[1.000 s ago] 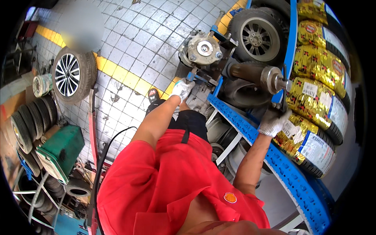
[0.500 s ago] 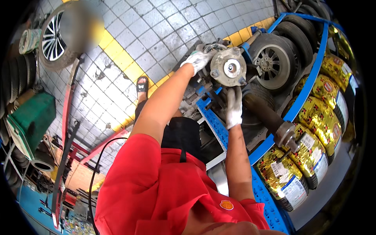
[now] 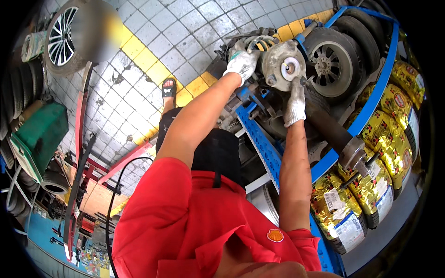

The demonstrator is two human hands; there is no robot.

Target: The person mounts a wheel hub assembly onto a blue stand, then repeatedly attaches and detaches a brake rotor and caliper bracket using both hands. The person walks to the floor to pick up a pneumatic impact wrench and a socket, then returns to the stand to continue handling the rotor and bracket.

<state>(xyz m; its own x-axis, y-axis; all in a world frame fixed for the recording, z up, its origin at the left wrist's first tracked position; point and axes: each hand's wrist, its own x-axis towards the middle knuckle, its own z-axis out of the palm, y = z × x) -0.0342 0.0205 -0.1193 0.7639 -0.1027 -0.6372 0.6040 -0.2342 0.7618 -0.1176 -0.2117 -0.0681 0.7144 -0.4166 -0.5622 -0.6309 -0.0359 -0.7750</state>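
A round, grey, dusty strut mount (image 3: 275, 61) with a pale ring and a stud at its centre faces up in front of me. Behind its left side, loops of a coil spring (image 3: 262, 42) show. My left hand (image 3: 242, 66), in a white glove, closes on the spring side of the strut, with its fingertips partly hidden. My right hand (image 3: 295, 104), gloved too, grips the lower right edge of the mount, the fingers reaching up near the central ring. Below the strut stands a blue perforated metal frame (image 3: 259, 139) with clamp-like parts.
To the right, a dark cylindrical shaft (image 3: 327, 125) juts out beside a blue rail (image 3: 378, 97). Gold-wrapped tyres (image 3: 378, 129) lie beyond it. A wheel (image 3: 331, 69) sits close behind the strut. Red metal beams (image 3: 79, 125) and a green bin (image 3: 39, 134) are at left.
Both hands and the strut mount have shifted right. The mount has tilted, and my right hand has moved up its right edge. More of the coil spring now shows.
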